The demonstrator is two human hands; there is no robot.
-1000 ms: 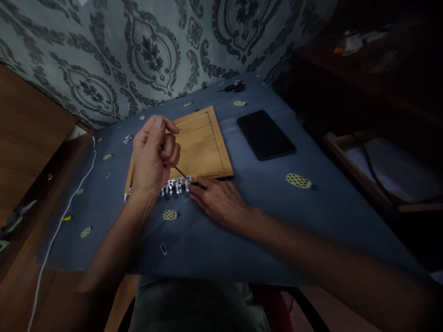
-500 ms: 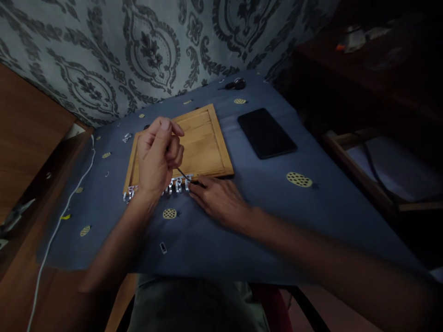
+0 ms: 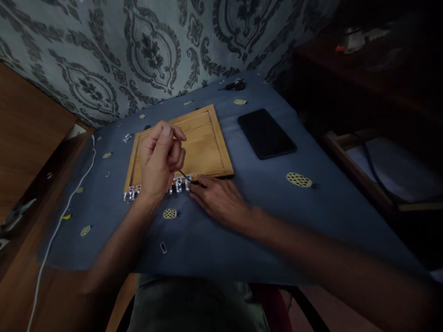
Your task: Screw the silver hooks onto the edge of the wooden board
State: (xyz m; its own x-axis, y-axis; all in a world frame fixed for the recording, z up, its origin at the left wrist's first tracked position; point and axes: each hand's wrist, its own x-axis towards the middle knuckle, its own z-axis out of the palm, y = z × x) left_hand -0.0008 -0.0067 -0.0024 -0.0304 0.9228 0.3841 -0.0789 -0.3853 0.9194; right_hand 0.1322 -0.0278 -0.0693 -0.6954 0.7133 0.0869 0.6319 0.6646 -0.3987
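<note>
My left hand [image 3: 162, 159] is closed in a fist above the near edge of a framed wooden board [image 3: 204, 143]. From the fist a thin dark screwdriver shaft [image 3: 184, 175] slants down to the right; its handle is hidden in the fingers. The tip meets a shiny metal hook rail [image 3: 179, 184], which lies along the board's near edge with several curved hooks hanging off it. Part of the rail is covered by my left hand and wrist. My right hand [image 3: 221, 198] rests low on the table, its fingertips pressed together at the rail's right end, beside the screwdriver tip.
Right of the board lies a black phone [image 3: 266, 133]. Behind are a dark corded object [image 3: 237, 85] and, at the left, a small metal piece [image 3: 128, 138]. A white cable [image 3: 69, 203] runs down the left side. An open drawer [image 3: 384, 170] is at the right.
My left fist has shifted slightly right and down, with the screwdriver tip still at the rail. My right hand has barely moved.
</note>
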